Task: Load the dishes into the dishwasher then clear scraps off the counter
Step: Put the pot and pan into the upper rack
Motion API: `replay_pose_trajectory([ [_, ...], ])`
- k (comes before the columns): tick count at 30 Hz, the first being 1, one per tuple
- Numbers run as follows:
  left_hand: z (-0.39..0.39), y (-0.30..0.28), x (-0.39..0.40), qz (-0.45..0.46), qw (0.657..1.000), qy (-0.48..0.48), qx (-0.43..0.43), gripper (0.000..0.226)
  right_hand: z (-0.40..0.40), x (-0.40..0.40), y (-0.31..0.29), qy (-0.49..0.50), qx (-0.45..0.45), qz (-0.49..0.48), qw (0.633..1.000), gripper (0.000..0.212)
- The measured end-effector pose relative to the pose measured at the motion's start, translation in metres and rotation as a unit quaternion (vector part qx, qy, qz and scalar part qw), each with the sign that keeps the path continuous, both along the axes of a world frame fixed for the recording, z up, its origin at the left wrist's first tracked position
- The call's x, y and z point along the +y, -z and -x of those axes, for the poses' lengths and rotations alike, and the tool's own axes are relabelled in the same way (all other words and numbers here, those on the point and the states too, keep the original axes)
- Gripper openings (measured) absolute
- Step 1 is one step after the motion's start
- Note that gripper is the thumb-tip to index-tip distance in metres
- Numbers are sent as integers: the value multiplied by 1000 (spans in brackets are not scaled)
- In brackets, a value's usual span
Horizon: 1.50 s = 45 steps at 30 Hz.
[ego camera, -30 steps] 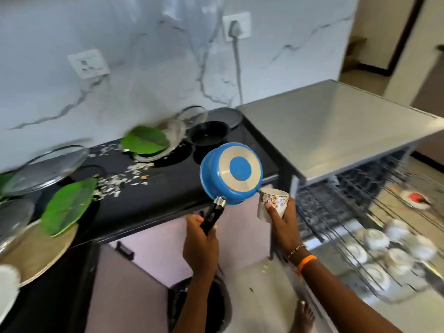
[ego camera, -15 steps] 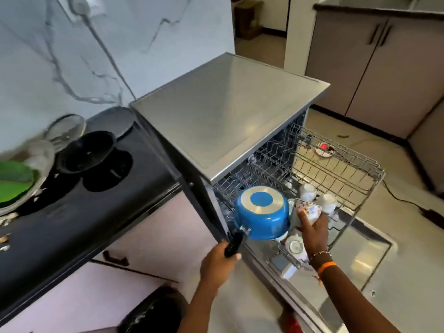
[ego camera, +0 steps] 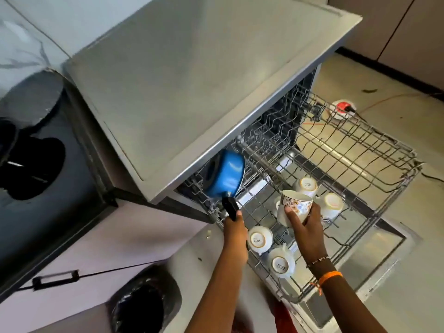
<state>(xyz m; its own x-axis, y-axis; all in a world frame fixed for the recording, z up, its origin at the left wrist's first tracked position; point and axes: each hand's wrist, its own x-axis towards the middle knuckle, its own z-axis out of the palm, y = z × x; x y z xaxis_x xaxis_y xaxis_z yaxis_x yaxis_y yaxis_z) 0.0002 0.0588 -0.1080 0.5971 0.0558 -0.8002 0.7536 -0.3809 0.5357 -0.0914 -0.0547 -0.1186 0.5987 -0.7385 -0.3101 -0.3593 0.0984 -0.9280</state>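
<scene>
A person's left hand (ego camera: 234, 227) grips the black handle of a blue saucepan (ego camera: 224, 177), which lies tipped on its side at the near-left corner of the pulled-out dishwasher rack (ego camera: 374, 213), partly under the dishwasher's steel top (ego camera: 192, 75). The right hand (ego camera: 306, 225), with a beaded bracelet and an orange band at the wrist, holds a floral-patterned cup (ego camera: 296, 206) above the rack, fingers wrapped round its side. Just below and between the two hands, two white cups (ego camera: 259, 239) sit upside down in the rack; two more (ego camera: 306, 186) stand inverted just beyond the right hand. Below the left forearm, a bin lined with a black bag (ego camera: 144, 301) stands on the floor. Left of the left hand runs the black counter (ego camera: 48, 212). Far beyond the rack, a red-and-white item (ego camera: 342, 108) with a cord lies on the pale floor.
</scene>
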Motion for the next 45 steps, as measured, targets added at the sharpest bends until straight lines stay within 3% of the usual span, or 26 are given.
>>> replay_pose_trajectory([
  [4,-11,24,-7,-10,999,-30,11,44,-9,5,16,-27,-30,-28,999,41],
  [9,-1,51,-21,-37,998,8,-51,45,-23,4,27,-56,-27,-49,997,39],
  [12,7,56,-26,-26,996,11,-82,42,-28,-2,31,-71,-16,-55,996,50],
  [25,-44,77,-25,-56,988,35,-140,42,-32,-15,47,-96,-25,-53,994,53],
  [31,-50,88,-29,-29,996,10,-90,43,-37,-12,53,-97,-17,-64,993,57],
  [36,-53,102,-26,-52,994,-14,-94,49,-49,-10,58,-126,-8,-51,991,57],
  [45,-55,122,-30,-104,994,13,-28,49,-63,-6,64,-141,-3,-48,989,58],
])
